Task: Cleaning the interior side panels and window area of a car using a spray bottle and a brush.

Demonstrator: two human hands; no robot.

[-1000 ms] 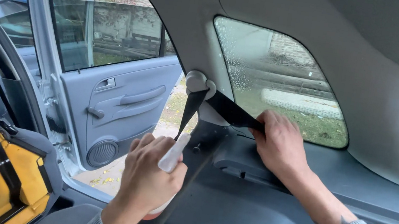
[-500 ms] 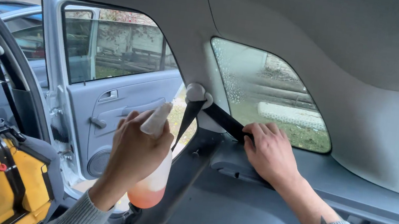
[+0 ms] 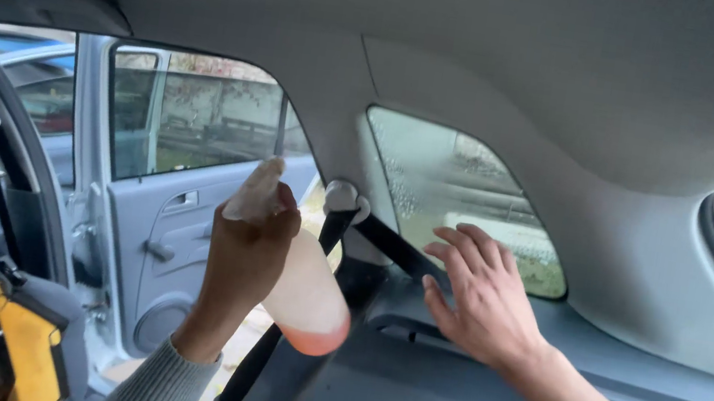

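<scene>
While the left hand (image 3: 250, 246) gripped a see-through plastic spray bottle with orange liquid at the bottom (image 3: 299, 293), tilted with its nozzle up, the right hand (image 3: 481, 294) was spread wide, holding nothing, just over the black woven seat belt (image 3: 395, 247) by the small misted side window (image 3: 460, 196). It looked like the spraying step. The next move seemed to call for a steady aim at the belt.

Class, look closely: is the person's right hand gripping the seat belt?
No: the right hand is open with spread fingers beside the seat belt.
</scene>
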